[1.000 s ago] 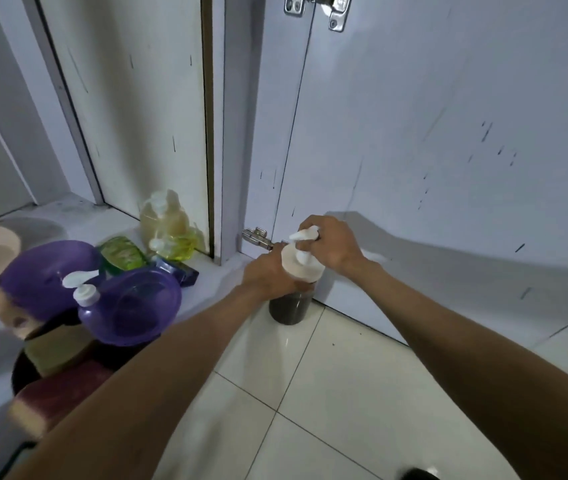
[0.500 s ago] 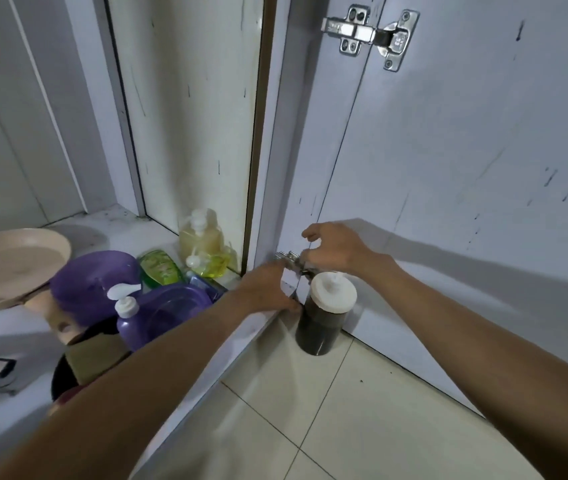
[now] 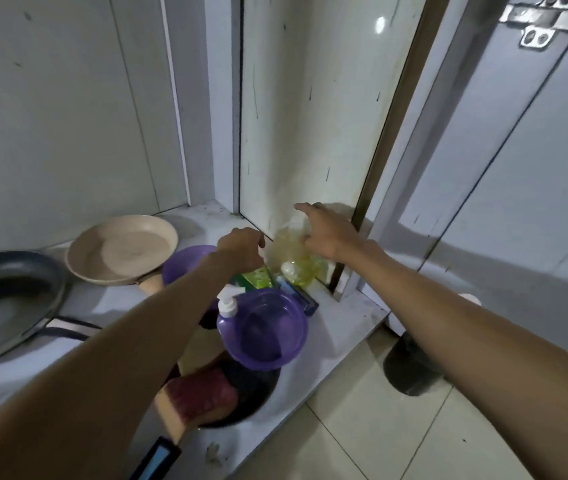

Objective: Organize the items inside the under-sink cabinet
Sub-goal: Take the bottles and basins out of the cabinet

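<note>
**Inspector:** Location of the clear yellow plastic pump bottle [image 3: 293, 252]?

**Assistant:** Upright on the white cabinet floor [image 3: 344, 323], at the back right corner, against the side wall. A smaller yellow bottle with a white top [image 3: 291, 270] stands just in front of it.

**Inspector:** Hands?

**Assistant:** The right hand [image 3: 327, 233] is over the pump bottle's top, grip wide, fingers spread. I cannot tell whether they touch it. The left hand [image 3: 241, 249] is just left of the bottle, above a green plastic pouch [image 3: 258, 277]. Its fingers curl downward out of sight, so I cannot tell its grip.

**Inspector:** Surroundings?

**Assistant:** In front of the bottle lies a blue box [image 3: 306, 301], then a tilted translucent purple plastic bowl [image 3: 268, 334]. A purple bottle with a white pump cap [image 3: 228, 308] is at the bowl's left rim. Nearer the camera, a yellow sponge with a maroon top [image 3: 199, 396] rests in a round black dish [image 3: 258, 389]. Left of the bottle are a second purple bowl [image 3: 185, 268], a beige frying pan [image 3: 119, 247] and, beyond it, a dark grey frying pan [image 3: 5, 303]. Right of the bottle, outside the cabinet, a dark bottle [image 3: 410, 368] stands on the tiled floor [image 3: 362, 427], partly hidden by the right forearm.
</note>
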A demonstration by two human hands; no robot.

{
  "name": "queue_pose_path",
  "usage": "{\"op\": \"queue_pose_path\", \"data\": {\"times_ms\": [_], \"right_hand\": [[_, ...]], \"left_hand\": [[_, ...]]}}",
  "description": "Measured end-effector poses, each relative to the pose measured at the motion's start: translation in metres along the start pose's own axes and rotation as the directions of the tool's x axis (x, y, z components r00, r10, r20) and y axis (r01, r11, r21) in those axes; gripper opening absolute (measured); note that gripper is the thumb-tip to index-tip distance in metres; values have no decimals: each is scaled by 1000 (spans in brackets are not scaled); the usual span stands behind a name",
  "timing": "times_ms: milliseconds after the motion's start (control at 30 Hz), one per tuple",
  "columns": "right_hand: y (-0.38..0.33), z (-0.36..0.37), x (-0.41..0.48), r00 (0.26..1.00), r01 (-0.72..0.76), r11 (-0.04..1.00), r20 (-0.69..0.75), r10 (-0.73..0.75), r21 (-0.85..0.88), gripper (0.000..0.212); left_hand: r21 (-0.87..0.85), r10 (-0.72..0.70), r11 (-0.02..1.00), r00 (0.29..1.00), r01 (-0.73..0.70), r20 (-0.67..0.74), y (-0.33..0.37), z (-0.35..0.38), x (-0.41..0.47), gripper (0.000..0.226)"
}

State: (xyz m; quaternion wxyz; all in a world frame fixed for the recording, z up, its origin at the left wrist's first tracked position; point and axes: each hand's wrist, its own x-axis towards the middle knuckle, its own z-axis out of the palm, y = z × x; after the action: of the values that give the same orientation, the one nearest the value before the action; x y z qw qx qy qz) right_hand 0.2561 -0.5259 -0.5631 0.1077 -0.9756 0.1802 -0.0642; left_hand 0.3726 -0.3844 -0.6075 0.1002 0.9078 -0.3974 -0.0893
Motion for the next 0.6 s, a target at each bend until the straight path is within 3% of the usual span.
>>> {"op": "queue_pose_path", "data": {"times_ms": [167, 333, 400, 500, 600], "right_hand": [[-1, 27, 37, 988, 40, 987, 154, -16, -156, 91], [6, 50, 54, 977, 39, 975, 212, 9, -221, 87], [12, 55, 55, 987, 45, 974, 163, -8, -222, 72], [16, 57, 53, 996, 74, 963, -24, -83, -260, 40], [19, 57, 48, 991, 53, 972, -107, -79, -228, 34]], "left_hand": [[398, 114, 903, 984, -159, 134, -14, 18, 12, 59], [557, 141, 789, 959, -259, 247, -23, 34, 21, 72], [582, 158, 759, 950, -290, 267, -22, 32, 26, 75], [620, 194, 708, 937, -339, 291, -14, 34, 33, 73], [655, 223, 643, 915, -397, 335, -3, 39, 37, 64]]}}
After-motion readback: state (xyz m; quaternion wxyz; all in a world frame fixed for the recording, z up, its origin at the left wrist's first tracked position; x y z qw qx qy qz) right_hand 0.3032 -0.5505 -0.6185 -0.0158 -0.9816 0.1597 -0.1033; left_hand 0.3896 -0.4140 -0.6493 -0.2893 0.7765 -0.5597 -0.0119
